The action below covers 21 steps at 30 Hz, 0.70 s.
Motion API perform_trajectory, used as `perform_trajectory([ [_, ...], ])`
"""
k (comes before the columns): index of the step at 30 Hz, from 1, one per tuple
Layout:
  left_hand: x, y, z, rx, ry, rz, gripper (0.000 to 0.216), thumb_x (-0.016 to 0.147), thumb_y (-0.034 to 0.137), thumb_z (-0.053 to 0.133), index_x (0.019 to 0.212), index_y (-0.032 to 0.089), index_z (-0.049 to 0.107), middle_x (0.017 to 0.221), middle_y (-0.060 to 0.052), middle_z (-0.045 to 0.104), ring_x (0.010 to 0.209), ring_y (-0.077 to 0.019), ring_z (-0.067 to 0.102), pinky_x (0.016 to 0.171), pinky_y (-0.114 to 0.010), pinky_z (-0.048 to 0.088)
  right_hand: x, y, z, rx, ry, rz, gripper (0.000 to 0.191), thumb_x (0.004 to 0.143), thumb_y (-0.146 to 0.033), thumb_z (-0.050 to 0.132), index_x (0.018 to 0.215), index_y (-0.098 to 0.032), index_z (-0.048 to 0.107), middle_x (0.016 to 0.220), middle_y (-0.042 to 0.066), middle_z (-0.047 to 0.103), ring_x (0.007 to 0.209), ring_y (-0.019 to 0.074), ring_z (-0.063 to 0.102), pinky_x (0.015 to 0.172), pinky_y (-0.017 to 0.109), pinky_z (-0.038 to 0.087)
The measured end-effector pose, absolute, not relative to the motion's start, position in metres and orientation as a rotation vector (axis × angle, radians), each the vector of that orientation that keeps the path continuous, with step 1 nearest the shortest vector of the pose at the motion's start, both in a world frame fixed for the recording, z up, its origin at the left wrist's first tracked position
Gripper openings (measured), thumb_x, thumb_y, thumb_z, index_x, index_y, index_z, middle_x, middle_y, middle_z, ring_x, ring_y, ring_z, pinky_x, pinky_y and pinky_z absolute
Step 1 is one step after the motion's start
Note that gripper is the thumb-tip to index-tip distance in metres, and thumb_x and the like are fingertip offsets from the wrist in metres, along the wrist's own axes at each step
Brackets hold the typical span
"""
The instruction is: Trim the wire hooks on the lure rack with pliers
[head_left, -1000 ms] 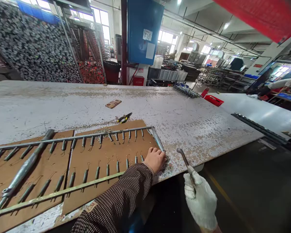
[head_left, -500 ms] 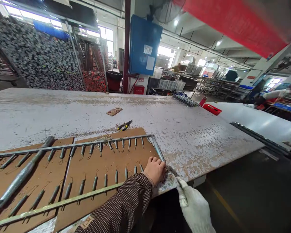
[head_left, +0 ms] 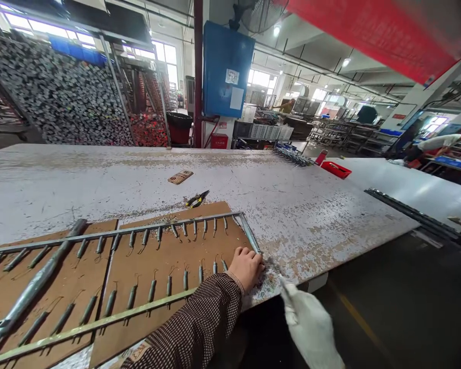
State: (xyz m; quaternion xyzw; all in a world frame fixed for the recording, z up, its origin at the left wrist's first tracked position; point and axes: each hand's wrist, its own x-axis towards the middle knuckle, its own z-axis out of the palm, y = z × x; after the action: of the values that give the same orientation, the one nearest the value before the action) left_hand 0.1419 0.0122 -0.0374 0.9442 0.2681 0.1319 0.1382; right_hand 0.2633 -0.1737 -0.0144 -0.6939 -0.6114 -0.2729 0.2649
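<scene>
My bare left hand (head_left: 248,269), in a checked sleeve, is closed over the near right corner of a metal frame (head_left: 250,231). Several short grey springs (head_left: 185,280) with thin wire ends line the frame's two long rails. My right hand (head_left: 311,323) wears a white glove and is closed around a slim tool (head_left: 278,272) that points at the frame's corner; motion blurs it, and its kind cannot be made out. Beneath the frame lie brown boards (head_left: 165,264). A thick grey metal tube (head_left: 38,282) crosses the frame at the left.
Yellow-and-black pliers (head_left: 197,199) and a phone-shaped object (head_left: 180,177) lie beyond the frame on the worn white table (head_left: 292,205). Farther off are a bundle of metal parts (head_left: 292,155), a red tray (head_left: 335,170) and dark bars (head_left: 411,212). Another person (head_left: 440,143) bends over a table at the right.
My gloved right hand and its slim tool have shifted slightly, the tool tip a little lower. My left hand keeps its hold on the frame's corner. The camera view has tilted a little.
</scene>
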Motion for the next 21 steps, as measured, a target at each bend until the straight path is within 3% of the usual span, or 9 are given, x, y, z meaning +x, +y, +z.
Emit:
perform_trajectory([
  [2,0.142,0.0122,-0.0376,2.725,0.779,0.377,0.015,0.097,0.035,0.054,0.094,0.022,0.06,0.098,-0.005,0.067,0.098,-0.0226,0.053,0.097,-0.044,0.031,0.2628,-0.173,-0.0131,-1.891,-1.713,-0.673,0.037,0.108,-0.036,0.035,0.119,-0.018,0.065,0.07,0.002,0.067,0.056,0.0159,0.06,0.056,0.028,0.045],
  [6,0.142,0.0117,-0.0371,2.726,0.756,0.397,0.016,0.098,0.035,0.053,0.094,0.022,0.06,0.099,-0.004,0.067,0.098,-0.0221,0.052,0.097,-0.043,0.031,0.2631,-0.1743,-0.0073,-1.877,-1.539,-0.699,0.034,0.106,-0.037,0.045,0.123,-0.014,0.063,0.087,0.008,0.073,0.077,0.0198,0.068,0.071,0.029,0.051],
  [10,0.142,0.0119,-0.0351,2.722,0.781,0.385,0.016,0.097,0.036,0.054,0.094,0.022,0.061,0.098,-0.005,0.067,0.097,-0.0221,0.053,0.096,-0.043,0.031,0.2644,-0.1744,-0.0102,-1.908,-1.68,-0.617,0.034,0.107,-0.034,0.04,0.122,-0.018,0.067,0.074,0.003,0.071,0.061,0.0177,0.064,0.059,0.028,0.048],
  [15,0.1413,0.0123,-0.0346,2.722,0.746,0.375,0.017,0.098,0.036,0.053,0.096,0.022,0.061,0.1,-0.005,0.067,0.098,-0.022,0.053,0.098,-0.042,0.031,0.2676,-0.1758,-0.0087,-1.932,-1.503,-0.615,0.038,0.105,-0.039,0.044,0.124,-0.014,0.066,0.098,0.009,0.075,0.078,0.0202,0.07,0.068,0.029,0.051],
  [21,0.1416,0.0111,-0.0336,2.716,0.771,0.376,0.015,0.097,0.035,0.054,0.094,0.021,0.061,0.097,-0.004,0.068,0.096,-0.0219,0.054,0.097,-0.042,0.032,0.2677,-0.1775,-0.0117,-1.95,-1.744,-0.573,0.04,0.107,-0.035,0.036,0.123,-0.021,0.069,0.068,0.001,0.067,0.057,0.0167,0.06,0.055,0.028,0.045],
])
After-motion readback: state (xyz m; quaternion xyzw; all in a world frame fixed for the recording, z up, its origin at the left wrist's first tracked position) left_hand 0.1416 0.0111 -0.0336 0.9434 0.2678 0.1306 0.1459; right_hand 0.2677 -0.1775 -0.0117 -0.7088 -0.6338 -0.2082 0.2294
